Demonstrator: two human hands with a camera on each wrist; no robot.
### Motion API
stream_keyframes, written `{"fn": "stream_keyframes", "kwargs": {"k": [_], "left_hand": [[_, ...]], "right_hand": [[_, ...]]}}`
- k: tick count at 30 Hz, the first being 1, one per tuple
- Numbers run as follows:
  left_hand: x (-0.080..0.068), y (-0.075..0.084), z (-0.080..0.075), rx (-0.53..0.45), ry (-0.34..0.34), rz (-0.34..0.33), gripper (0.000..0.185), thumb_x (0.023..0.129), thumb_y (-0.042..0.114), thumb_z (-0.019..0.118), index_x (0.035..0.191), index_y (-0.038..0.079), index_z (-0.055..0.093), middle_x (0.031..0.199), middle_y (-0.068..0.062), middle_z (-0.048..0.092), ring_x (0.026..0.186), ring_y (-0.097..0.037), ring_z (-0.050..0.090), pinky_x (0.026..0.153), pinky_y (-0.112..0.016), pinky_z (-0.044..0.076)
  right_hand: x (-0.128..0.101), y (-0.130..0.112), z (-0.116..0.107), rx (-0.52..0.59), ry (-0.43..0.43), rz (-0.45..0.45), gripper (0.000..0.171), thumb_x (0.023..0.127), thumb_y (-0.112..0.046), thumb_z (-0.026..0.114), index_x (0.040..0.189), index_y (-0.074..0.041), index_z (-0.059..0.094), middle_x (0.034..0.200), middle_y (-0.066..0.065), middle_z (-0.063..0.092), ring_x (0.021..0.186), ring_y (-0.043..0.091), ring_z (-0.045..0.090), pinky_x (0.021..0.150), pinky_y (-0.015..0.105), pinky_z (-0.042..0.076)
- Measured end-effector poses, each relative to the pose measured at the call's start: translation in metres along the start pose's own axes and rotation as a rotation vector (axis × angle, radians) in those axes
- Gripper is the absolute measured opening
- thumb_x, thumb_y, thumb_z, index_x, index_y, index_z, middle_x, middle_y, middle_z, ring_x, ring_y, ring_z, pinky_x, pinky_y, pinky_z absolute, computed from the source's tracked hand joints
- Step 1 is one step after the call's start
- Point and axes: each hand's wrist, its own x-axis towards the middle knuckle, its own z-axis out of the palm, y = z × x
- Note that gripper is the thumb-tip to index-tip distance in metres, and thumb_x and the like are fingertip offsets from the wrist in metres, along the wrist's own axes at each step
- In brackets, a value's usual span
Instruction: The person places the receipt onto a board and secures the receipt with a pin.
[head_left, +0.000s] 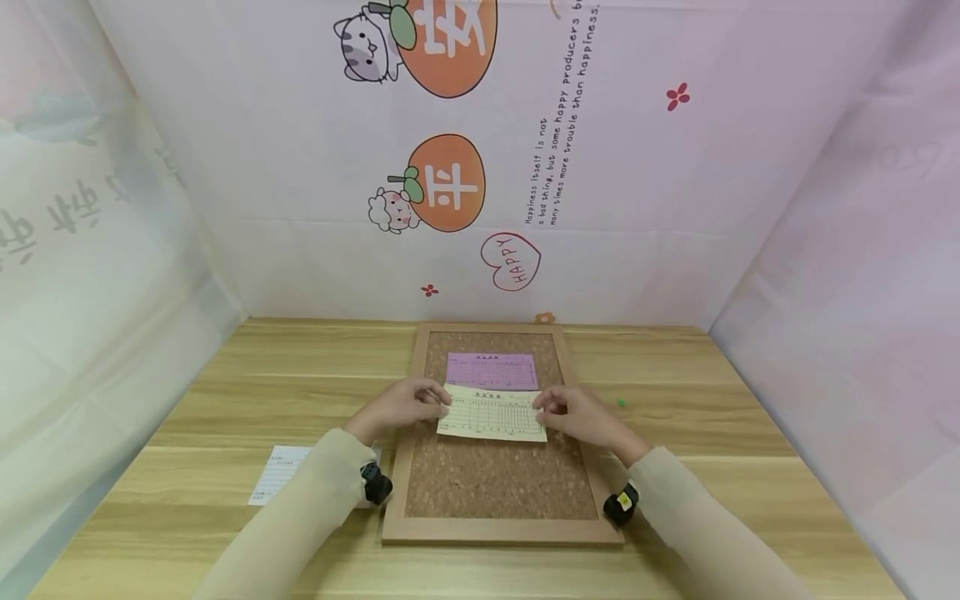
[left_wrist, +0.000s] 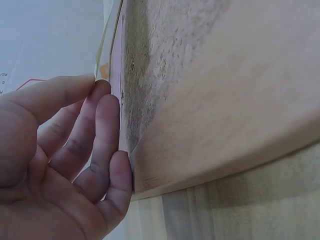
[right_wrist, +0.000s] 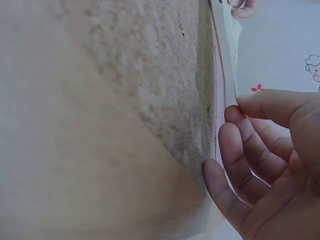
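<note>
A pale yellow printed form [head_left: 492, 414] with a ruled table spans the gap between both hands over the cork board [head_left: 495, 483]. My left hand [head_left: 405, 407] pinches its left edge between thumb and fingertips. At the opposite edge, my right hand [head_left: 581, 417] does the same. In the left wrist view the thumb [left_wrist: 60, 92] meets the index fingertip on the paper's edge, and the little finger is at the wooden frame. The right wrist view shows the sheet [right_wrist: 233, 55] edge-on. A pink form [head_left: 492, 371] lies on the cork just beyond, its lower part overlapped by the yellow one.
A light wooden frame [head_left: 502, 531] borders the board on the wood-grain table [head_left: 180, 417]. To the left lies a white form [head_left: 281, 471], partly under the left sleeve. A small green object [head_left: 622, 402] sits right of the board. Printed cloth [head_left: 615, 167] hangs behind.
</note>
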Motion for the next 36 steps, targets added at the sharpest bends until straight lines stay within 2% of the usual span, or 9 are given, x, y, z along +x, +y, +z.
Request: {"fn": "stream_keyframes", "kwargs": {"k": [7, 14, 21, 30, 36], "left_hand": [[0.004, 0.001, 0.001, -0.018, -0.015, -0.027, 0.016, 0.094, 0.013, 0.071, 0.106, 0.003, 0.069, 0.092, -0.007, 0.065, 0.086, -0.023, 0.064, 0.078, -0.037, 0.055], [0.01, 0.0, 0.002, -0.012, -0.016, -0.046, 0.015, 0.093, 0.013, 0.071, 0.104, 0.003, 0.069, 0.091, -0.006, 0.064, 0.081, -0.018, 0.06, 0.075, -0.034, 0.054], [0.013, 0.0, 0.004, -0.032, -0.002, -0.058, 0.015, 0.093, 0.009, 0.071, 0.105, 0.0, 0.068, 0.087, -0.007, 0.064, 0.077, -0.019, 0.06, 0.07, -0.032, 0.053], [0.016, -0.003, 0.007, 0.032, 0.035, -0.066, 0.012, 0.091, 0.01, 0.072, 0.101, 0.003, 0.07, 0.084, -0.005, 0.064, 0.072, -0.016, 0.059, 0.064, -0.029, 0.051], [0.014, 0.003, 0.01, 0.072, 0.063, -0.075, 0.012, 0.091, 0.009, 0.073, 0.1, 0.002, 0.07, 0.081, -0.005, 0.063, 0.07, -0.018, 0.059, 0.063, -0.03, 0.051]], "right_hand": [[0.005, 0.002, -0.005, -0.04, -0.053, 0.021, 0.018, 0.098, -0.01, 0.065, 0.112, 0.0, 0.065, 0.089, 0.003, 0.063, 0.081, 0.018, 0.058, 0.065, 0.028, 0.05], [0.013, 0.005, -0.01, -0.053, -0.099, 0.068, 0.018, 0.099, -0.012, 0.064, 0.113, -0.001, 0.065, 0.089, 0.004, 0.062, 0.078, 0.018, 0.056, 0.065, 0.03, 0.049], [0.019, 0.006, -0.011, -0.056, -0.116, 0.13, 0.018, 0.099, -0.012, 0.063, 0.114, -0.002, 0.064, 0.091, 0.005, 0.062, 0.077, 0.017, 0.057, 0.065, 0.031, 0.049], [0.021, 0.003, -0.01, -0.046, -0.112, 0.159, 0.019, 0.098, -0.011, 0.065, 0.114, 0.0, 0.063, 0.089, 0.007, 0.062, 0.073, 0.018, 0.056, 0.062, 0.032, 0.048], [0.022, 0.003, -0.008, -0.028, -0.114, 0.166, 0.019, 0.098, -0.009, 0.064, 0.113, 0.002, 0.062, 0.088, 0.008, 0.061, 0.071, 0.019, 0.056, 0.061, 0.033, 0.047]]}}
